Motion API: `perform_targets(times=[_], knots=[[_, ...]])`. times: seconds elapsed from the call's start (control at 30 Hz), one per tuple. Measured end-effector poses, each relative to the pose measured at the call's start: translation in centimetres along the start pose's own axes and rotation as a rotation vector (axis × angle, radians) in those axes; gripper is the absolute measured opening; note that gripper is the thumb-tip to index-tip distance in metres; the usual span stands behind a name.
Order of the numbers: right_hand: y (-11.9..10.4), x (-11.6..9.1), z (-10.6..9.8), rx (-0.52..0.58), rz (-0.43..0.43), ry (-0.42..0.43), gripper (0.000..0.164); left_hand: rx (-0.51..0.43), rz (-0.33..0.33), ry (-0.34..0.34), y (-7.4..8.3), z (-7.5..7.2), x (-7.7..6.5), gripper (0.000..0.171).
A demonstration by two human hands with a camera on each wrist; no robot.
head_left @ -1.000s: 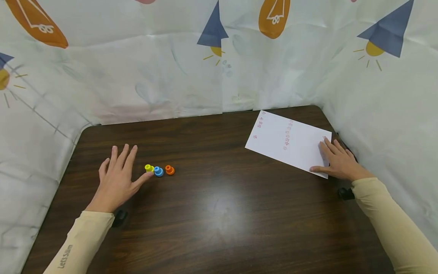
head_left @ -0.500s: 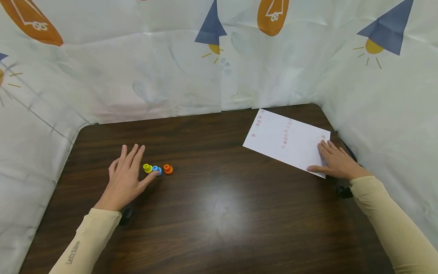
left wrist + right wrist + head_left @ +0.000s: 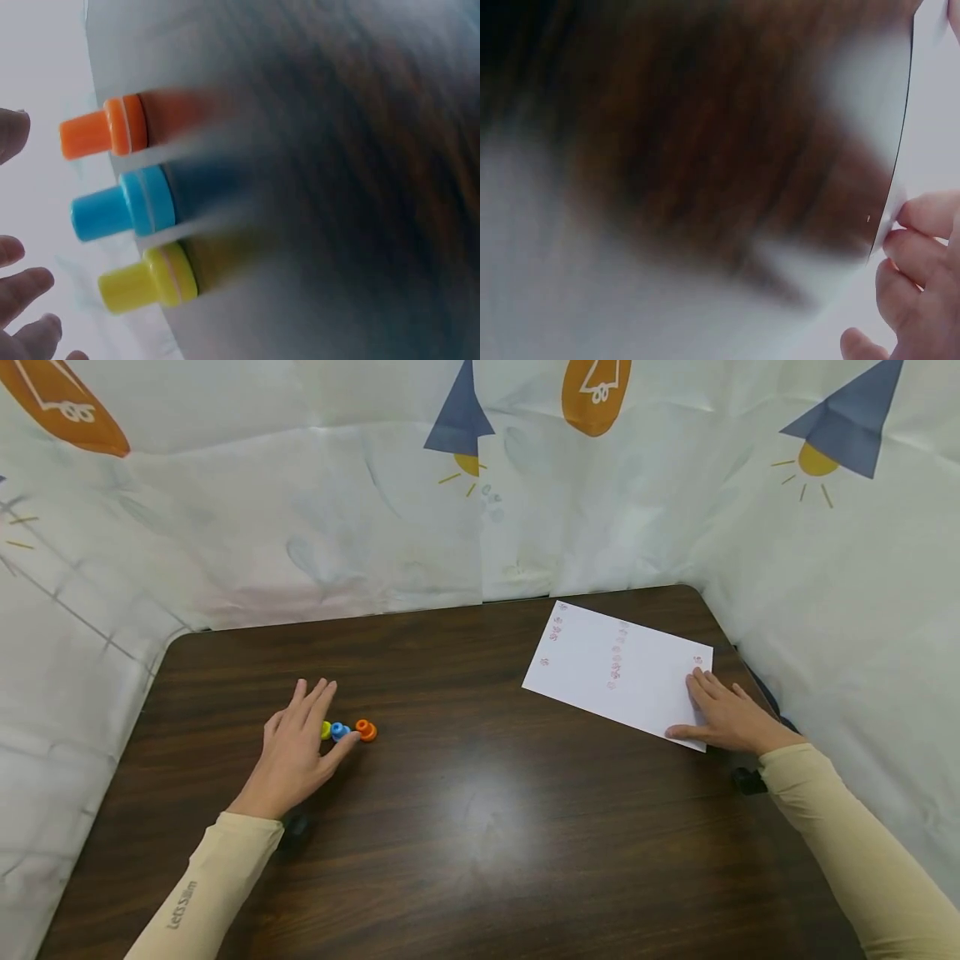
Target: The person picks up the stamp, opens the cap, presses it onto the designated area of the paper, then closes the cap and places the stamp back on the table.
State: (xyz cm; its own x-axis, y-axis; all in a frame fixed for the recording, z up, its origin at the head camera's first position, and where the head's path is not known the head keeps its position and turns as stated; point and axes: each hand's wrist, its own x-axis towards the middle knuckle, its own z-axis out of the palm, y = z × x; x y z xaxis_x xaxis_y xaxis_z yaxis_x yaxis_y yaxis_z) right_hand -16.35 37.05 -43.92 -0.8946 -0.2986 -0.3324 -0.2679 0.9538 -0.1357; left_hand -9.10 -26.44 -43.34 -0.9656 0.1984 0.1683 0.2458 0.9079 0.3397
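Observation:
Three small stamps stand in a row on the left of the dark table: a yellow stamp [image 3: 146,279], a blue stamp [image 3: 124,204] and an orange stamp [image 3: 97,129]. Over and beside them hovers my left hand [image 3: 292,756], fingers spread and nothing in its grasp. In the head view its hand partly hides the yellow stamp, and the thumb overlaps the orange one's near side. At the right, my right hand [image 3: 731,717] rests with extended fingers on the right edge of a white sheet of paper [image 3: 652,689]. Small reddish prints mark the sheet.
The dark wood-grain table [image 3: 450,793] has rounded far corners. A white patterned cloth [image 3: 337,510] hangs behind it and along both sides. The sheet lies slanted near the far right corner.
My left hand has moved right, from beside the yellow stamp to across the row. The paper and my right hand have shifted slightly left. The stamps stay where they stood.

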Motion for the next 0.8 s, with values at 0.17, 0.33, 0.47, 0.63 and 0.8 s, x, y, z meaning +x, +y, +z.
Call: perform_targets(times=[0.17,0.33,0.47,0.63,0.8], knots=[[-0.5,0.1,0.1,0.023,-0.012,-0.006,0.118,-0.044,0.009,0.012,0.2,0.7,0.3,0.084],[-0.8,0.1,0.3,0.042,-0.019,-0.012,0.118,-0.084,0.004,0.014,0.4,1.3,0.6,0.081],[-1.1,0.1,0.4,0.054,-0.020,-0.011,0.118,-0.108,0.017,0.020,0.6,1.7,0.7,0.078],[-1.7,0.0,0.5,0.061,-0.028,-0.012,0.117,-0.140,0.011,0.015,0.6,1.9,0.9,0.077],[-2.3,-0.1,0.4,0.062,-0.040,-0.018,0.117,-0.152,-0.012,0.001,0.5,2.0,1.0,0.074]])
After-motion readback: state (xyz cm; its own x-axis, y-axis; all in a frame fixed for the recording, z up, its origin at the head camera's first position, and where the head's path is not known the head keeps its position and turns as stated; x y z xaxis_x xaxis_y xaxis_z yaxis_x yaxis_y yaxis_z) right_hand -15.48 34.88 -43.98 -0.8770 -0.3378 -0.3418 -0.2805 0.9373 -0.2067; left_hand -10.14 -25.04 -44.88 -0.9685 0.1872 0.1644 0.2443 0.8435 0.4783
